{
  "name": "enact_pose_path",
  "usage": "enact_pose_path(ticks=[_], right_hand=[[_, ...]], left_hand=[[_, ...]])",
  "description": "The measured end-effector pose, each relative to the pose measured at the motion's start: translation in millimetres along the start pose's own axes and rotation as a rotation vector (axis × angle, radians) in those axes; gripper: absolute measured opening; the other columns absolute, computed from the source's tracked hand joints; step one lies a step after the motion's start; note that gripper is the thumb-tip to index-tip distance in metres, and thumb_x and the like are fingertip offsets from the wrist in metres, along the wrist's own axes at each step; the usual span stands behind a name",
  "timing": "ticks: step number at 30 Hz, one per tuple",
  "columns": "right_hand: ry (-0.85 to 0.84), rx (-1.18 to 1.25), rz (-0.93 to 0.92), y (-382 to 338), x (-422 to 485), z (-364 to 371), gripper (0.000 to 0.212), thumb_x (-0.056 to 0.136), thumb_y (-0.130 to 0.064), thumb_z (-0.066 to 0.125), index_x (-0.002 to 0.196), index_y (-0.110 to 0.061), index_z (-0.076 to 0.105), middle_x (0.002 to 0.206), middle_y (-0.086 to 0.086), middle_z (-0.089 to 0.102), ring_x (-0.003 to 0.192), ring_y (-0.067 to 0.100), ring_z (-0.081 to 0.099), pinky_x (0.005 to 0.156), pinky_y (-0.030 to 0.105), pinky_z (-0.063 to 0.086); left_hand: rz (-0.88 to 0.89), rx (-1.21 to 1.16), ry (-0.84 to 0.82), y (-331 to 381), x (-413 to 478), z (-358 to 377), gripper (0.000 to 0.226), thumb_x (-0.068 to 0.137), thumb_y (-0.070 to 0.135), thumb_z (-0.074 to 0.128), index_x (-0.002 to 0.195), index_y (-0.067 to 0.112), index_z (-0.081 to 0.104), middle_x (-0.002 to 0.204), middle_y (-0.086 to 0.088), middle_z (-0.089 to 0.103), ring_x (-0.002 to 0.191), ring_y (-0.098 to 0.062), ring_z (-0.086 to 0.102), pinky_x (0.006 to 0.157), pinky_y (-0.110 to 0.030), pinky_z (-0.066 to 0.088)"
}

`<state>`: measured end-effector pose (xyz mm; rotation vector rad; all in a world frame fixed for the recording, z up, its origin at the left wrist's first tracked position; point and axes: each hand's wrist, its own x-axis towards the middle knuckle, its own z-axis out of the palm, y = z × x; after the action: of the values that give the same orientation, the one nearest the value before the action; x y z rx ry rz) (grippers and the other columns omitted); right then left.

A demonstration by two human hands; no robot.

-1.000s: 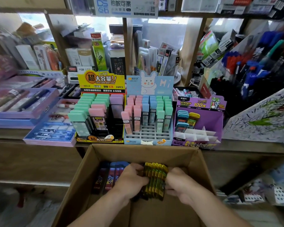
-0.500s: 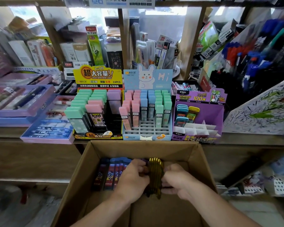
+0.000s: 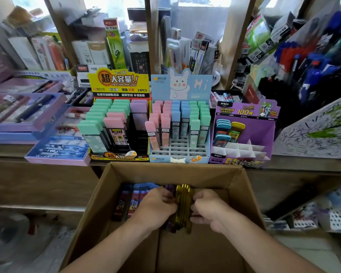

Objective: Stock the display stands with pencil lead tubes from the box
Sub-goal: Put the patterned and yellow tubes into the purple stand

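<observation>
I see one bundle of yellow tubes [image 3: 183,207] standing on edge inside the cardboard box [image 3: 126,174], about midway across it. They are translucent amber plastic, flat and ribbed; I count roughly five edges, though blur keeps me from being sure. My left hand [image 3: 156,208] curls against the bundle's left face and my right hand [image 3: 209,210] against its right, so both grip it between them. Just left of the bundle, partly under the left hand, sits a sliver of purple tubes [image 3: 170,189], and further left in the box a row of glossy blue-and-red tubes [image 3: 130,201], about four.

The box is plain brown corrugated board, flaps open. Beyond its far rim, three card stands sit side by side on a wooden counter [image 3: 303,164]. The purple stand [image 3: 246,111], beyond the box's right corner, holds one yellow-capped tube, a few blue-capped ones and white cardboard dividers. The blue rabbit stand [image 3: 181,83], straight beyond the box, has six columns of slim tubes: two pink, two blue, two green, in a grey plastic grid. The yellow stand [image 3: 118,81], beyond the left corner, holds broad matte cases in mint, pink and lilac.
</observation>
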<state>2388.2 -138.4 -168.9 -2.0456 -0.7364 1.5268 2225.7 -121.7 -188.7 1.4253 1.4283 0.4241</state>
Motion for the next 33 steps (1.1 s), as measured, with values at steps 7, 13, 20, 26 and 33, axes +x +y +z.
enact_pose_path(ticks=[7, 13, 20, 26, 33], right_hand=[[0.012, 0.033, 0.026, 4, 8, 2, 0.018, 0.095, 0.004, 0.057, 0.092, -0.013, 0.060, 0.097, 0.013, 0.066, 0.085, 0.022, 0.064, 0.077, 0.033, 0.060], [-0.036, 0.096, 0.049, 2, 2, 6, 0.023, 0.098, 0.007, 0.051, 0.092, -0.011, 0.065, 0.100, 0.015, 0.071, 0.097, 0.026, 0.069, 0.061, 0.031, 0.058], [-0.080, 0.194, 0.070, 1, 1, 4, 0.020, 0.099, 0.005, 0.056, 0.092, -0.011, 0.066, 0.097, 0.012, 0.071, 0.096, 0.026, 0.067, 0.072, 0.035, 0.057], [-0.163, 0.300, 0.119, 0, 2, 2, 0.021, 0.100, 0.008, 0.050, 0.099, -0.003, 0.068, 0.097, 0.016, 0.072, 0.100, 0.030, 0.066, 0.087, 0.042, 0.055], [-0.265, 0.439, 0.114, -4, -5, -1, 0.024, 0.099, 0.012, 0.049, 0.098, 0.004, 0.072, 0.081, 0.014, 0.077, 0.090, 0.025, 0.069, 0.082, 0.039, 0.056]], left_hand=[[-0.059, 0.009, -0.148, 2, -1, -1, 0.007, 0.086, 0.026, 0.070, 0.090, 0.026, 0.076, 0.072, 0.020, 0.075, 0.067, 0.010, 0.068, 0.055, -0.008, 0.047], [-0.123, -0.107, -0.181, 2, -4, -2, 0.015, 0.084, 0.018, 0.071, 0.095, 0.024, 0.078, 0.089, 0.007, 0.079, 0.082, -0.001, 0.073, 0.074, -0.020, 0.058], [-0.171, -0.223, -0.107, 4, -10, 3, 0.020, 0.078, 0.019, 0.076, 0.096, 0.029, 0.072, 0.090, 0.006, 0.078, 0.090, -0.009, 0.072, 0.075, -0.022, 0.056], [-0.203, -0.300, -0.106, 2, -11, 7, 0.025, 0.078, 0.020, 0.075, 0.102, 0.028, 0.070, 0.090, 0.004, 0.079, 0.094, -0.013, 0.072, 0.078, -0.027, 0.056], [-0.221, -0.436, -0.018, 2, -11, 7, 0.019, 0.091, 0.017, 0.069, 0.108, 0.025, 0.067, 0.094, 0.001, 0.077, 0.089, -0.013, 0.073, 0.067, -0.024, 0.055]])
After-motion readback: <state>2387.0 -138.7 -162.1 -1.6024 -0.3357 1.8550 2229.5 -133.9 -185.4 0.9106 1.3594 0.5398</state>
